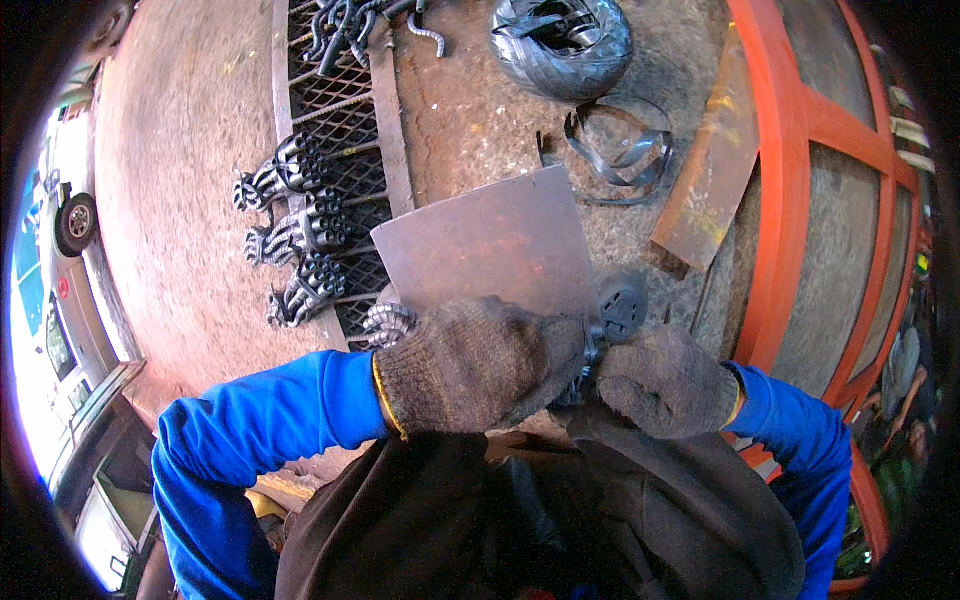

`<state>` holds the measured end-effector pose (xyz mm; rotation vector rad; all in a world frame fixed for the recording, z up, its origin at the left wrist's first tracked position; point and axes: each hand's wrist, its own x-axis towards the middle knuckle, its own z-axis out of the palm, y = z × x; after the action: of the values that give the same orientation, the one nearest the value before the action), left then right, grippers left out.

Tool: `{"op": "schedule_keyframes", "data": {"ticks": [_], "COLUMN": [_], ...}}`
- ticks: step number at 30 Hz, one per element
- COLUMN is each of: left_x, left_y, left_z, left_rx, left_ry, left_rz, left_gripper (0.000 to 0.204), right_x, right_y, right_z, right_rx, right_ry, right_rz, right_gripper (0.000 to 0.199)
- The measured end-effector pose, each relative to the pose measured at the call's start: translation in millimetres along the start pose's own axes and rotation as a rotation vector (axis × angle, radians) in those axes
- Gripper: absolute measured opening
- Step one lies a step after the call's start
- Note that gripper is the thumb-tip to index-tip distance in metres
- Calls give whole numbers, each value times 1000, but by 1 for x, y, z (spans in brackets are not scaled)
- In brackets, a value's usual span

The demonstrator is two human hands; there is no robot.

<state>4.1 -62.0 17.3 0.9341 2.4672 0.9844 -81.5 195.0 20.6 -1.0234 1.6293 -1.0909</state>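
Observation:
My left hand (470, 362), in a grey-brown knitted glove, is closed close to my lap, its fingertips pointing right at a small cluster of dark metal pieces (583, 368). On the other side of that cluster my right hand (668, 382), gloved alike, is curled into a fist; what it grips is hidden. Beyond the left glove is a brownish metal sheet (490, 240), its near edge covered by the glove. Just past the gap between my hands sits a dark rounded object (622, 303) with slots, its kind unclear. Ribbed metal ends (388, 325) show left of the glove.
Tied bundles of bent ribbed bars (310, 222) lie on a mesh rack (345, 115), with loose bent bars (345, 25) farther off. A wrapped black coil (562, 45), a loose black strap (620, 150) and a rusty plate (708, 165) lie ahead. An orange frame (785, 170) stands right.

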Motion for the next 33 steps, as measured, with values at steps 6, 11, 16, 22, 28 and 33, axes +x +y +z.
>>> {"op": "schedule_keyframes", "data": {"ticks": [6,11,16,22,28,33], "left_x": [1,8,7,4,-5,-8], "left_y": [-5,7,1,9,20,25], "left_z": [12,-13,3,9,20,32], "left_rx": [-317,-649,-499,-470,-511,-437], "left_ry": [141,120,288,343,411,481], "left_rz": [-92,-338,-132,-191,-215,-192], "left_gripper": [34,35,33,27,22,20], "right_x": [2,4,2,-1,8,28], "right_y": [-5,-10,-14,7,-9,-13], "right_z": [1,-3,6,5,27,24], "right_rx": [-74,-392,-696,-501,593,315], "right_ry": [10,115,203,94,401,428], "right_rz": [31,-164,-413,-421,257,218], "right_gripper": [16,10,18,9,20,21]}}
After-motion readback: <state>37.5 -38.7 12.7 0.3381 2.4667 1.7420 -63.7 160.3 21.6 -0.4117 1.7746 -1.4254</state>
